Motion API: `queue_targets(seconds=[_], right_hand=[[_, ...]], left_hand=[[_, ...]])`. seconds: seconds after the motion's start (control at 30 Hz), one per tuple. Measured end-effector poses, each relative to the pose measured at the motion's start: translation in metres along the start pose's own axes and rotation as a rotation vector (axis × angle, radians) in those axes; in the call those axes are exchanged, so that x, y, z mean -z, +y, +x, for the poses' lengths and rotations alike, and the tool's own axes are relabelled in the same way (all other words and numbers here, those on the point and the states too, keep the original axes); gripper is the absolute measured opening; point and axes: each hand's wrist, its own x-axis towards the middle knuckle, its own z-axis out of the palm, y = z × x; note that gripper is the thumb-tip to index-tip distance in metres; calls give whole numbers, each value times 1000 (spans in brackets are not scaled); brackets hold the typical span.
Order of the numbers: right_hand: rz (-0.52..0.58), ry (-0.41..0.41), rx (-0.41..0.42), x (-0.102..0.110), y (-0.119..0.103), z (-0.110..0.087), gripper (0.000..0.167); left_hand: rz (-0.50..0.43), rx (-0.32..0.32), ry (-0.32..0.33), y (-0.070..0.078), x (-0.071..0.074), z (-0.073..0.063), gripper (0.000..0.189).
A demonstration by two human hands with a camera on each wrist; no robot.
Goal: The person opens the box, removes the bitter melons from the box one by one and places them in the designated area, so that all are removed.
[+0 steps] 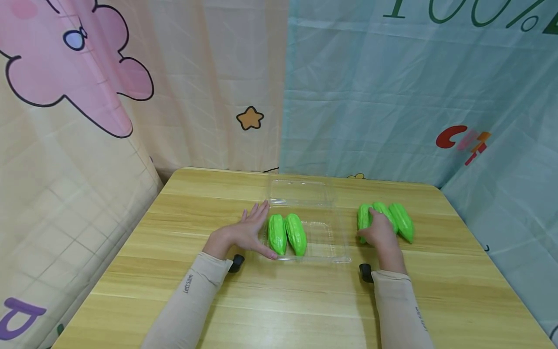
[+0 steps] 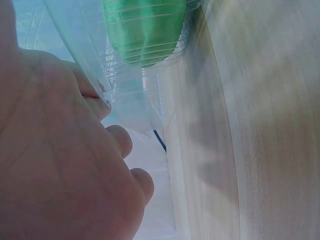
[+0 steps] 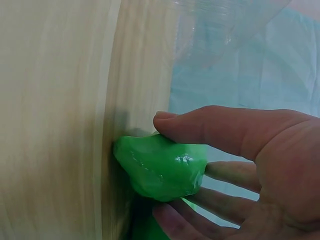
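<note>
A clear plastic clamshell box (image 1: 327, 245) lies unfolded, its lid (image 1: 301, 191) away from me. Two green star fruits, one (image 1: 277, 235) beside another (image 1: 296, 234), lie in the left part of its base. My left hand (image 1: 244, 235) touches the box's left side with fingers spread, thumb at the front corner; the left wrist view shows fingertips by the rim (image 2: 107, 97). Over on the right, my right hand (image 1: 381, 237) holds the leftmost of three star fruits (image 3: 162, 167) between thumb and fingers. The middle one (image 1: 383, 209) is partly hidden; the right one (image 1: 402, 223) lies close by.
The wooden table (image 1: 279, 305) has its far edge near a printed curtain (image 1: 370, 97). Another curtain (image 1: 78, 208) hangs along the left side. Dark wrist cameras (image 1: 236, 263) sit at both sleeves, close above the tabletop.
</note>
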Motion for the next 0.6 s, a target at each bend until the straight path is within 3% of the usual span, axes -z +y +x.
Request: queue_targets(seconds=[0.2,0.43,0.6], right_hand=[[-44,45,2,0,1,2,87],[-100,137,-17,-2,3,0,69],[-160,196,26,-2,4,-2,63]], left_hand=[[9,6,-5,2,1,-1,147],[-1,6,-7,3,1,-2,147],[-1,1,-5,2,1,-1,147]])
